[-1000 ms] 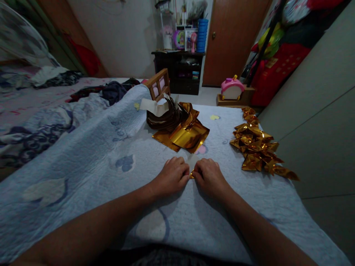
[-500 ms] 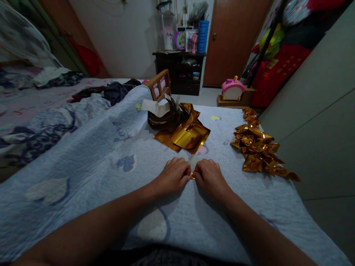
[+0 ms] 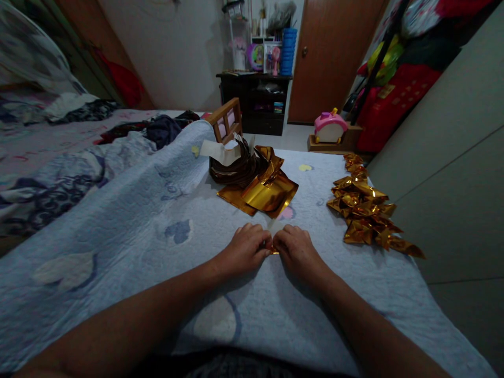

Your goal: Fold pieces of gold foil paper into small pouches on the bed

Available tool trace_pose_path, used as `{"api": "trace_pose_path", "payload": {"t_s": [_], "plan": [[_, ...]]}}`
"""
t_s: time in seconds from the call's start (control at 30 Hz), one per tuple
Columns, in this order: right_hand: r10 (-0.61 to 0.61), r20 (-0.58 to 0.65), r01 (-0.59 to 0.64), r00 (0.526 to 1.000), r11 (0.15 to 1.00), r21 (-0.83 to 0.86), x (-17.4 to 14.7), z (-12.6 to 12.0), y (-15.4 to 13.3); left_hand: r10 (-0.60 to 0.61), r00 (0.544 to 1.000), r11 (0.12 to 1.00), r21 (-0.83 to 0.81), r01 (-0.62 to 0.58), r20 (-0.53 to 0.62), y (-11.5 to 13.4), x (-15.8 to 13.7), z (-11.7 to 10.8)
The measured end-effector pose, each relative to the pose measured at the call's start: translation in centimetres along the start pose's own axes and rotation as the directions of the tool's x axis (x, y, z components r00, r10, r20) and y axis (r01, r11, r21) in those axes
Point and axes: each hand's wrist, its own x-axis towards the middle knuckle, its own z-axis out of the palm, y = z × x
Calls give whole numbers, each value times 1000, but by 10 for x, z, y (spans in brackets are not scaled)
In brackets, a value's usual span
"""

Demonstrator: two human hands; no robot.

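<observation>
Between my two hands is a sheet of gold foil paper [image 3: 274, 251], its gold edge showing below the fingertips and its pale back just beyond them. My left hand [image 3: 249, 245] pinches the sheet from the left, with thumb and fingers closed. From the right my right hand [image 3: 298, 250] grips it the same way, fingers curled. Most of the sheet is hidden under the hands. Past them lies a loose stack of gold foil sheets [image 3: 271, 191], with a dark curled bundle of paper [image 3: 236, 165] behind. Several folded gold foil pieces [image 3: 362, 210] are heaped at the right.
A pale blue quilt with heart shapes [image 3: 129, 252] covers the surface under everything. Rumpled bedding [image 3: 79, 178] lies to the left. A small wooden rail [image 3: 227, 119] stands at the far edge, and a pink toy case [image 3: 331, 127] sits beyond on the right.
My fingers have shifted slightly on the sheet, and a little more of its gold edge shows between them. The stack and the folded pieces stay where they were.
</observation>
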Motion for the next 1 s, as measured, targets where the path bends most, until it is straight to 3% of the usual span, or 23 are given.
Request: {"api": "trace_pose_path", "payload": {"t_s": [0.67,1.0], "plan": [[101,9,-100,995,991,-84,-3,-7,-17,15,1000,1000,-24,-15,-5,-1,2,0],[100,-93,-113,991,983,-145,-6,-6,2,18,1000,1000,-15,-18,8,1,1,-3]]}}
